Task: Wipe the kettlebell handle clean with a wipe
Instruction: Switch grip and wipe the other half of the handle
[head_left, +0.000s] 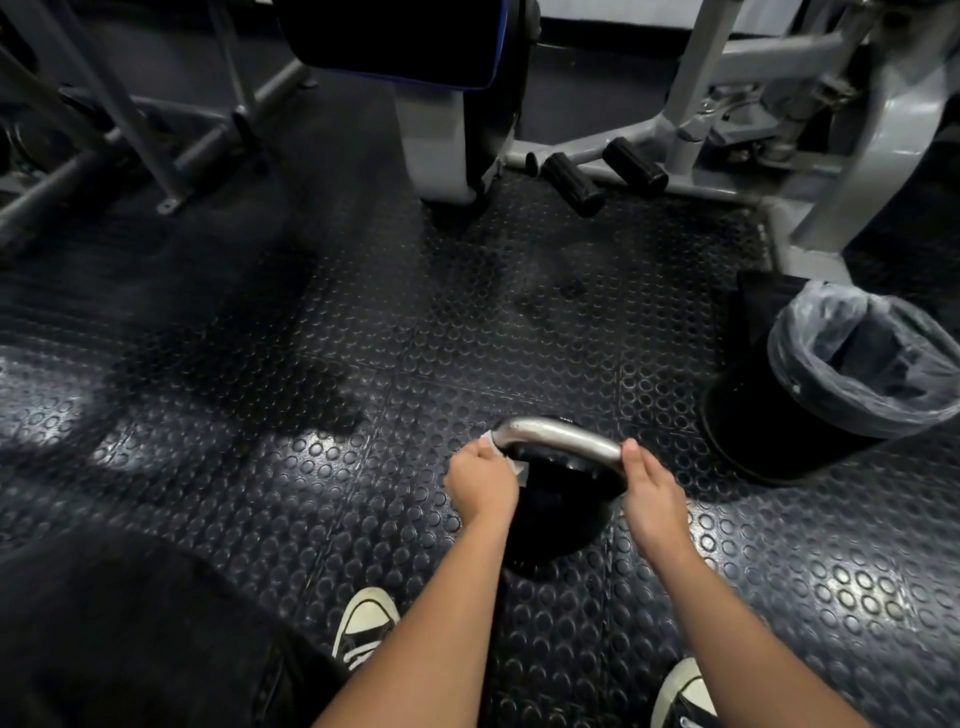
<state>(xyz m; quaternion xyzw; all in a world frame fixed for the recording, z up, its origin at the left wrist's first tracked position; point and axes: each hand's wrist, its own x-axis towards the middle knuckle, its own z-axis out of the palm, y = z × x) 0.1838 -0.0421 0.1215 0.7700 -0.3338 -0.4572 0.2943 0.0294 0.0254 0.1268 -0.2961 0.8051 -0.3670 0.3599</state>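
Kettlebell (558, 512) is parked on the rubber floor (363, 338) between my feet, my right hand (655, 499) clamped on one end of the handle (558, 435) to keep it steady while my left hand (483, 480) pinches the wipe (488, 441) around the other corner to scrub it.

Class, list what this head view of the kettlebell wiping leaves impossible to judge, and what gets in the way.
- Most of the wipe: covered by the left hand.
- Handle right end: wrapped by the right hand.
- Kettlebell markings: too dark.
- Bin contents: liner and shadow hide them.
- Right shoe: cut by the bottom edge.
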